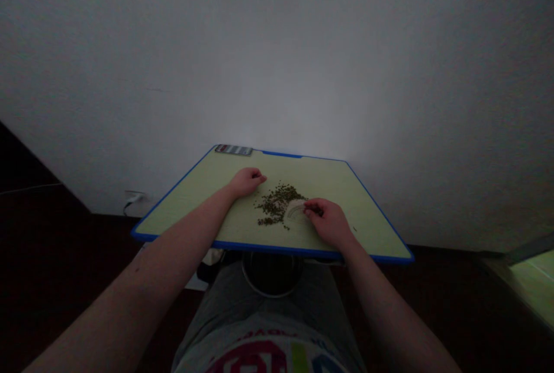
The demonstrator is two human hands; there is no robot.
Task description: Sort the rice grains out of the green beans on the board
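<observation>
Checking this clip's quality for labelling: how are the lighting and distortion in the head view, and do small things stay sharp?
In the head view, the scene is dim, with a pale glow on the wall and dark corners; wide-angle distortion stretches the left forearm and tapers the board; the green bits and the white piece at the right hand look soft.
</observation>
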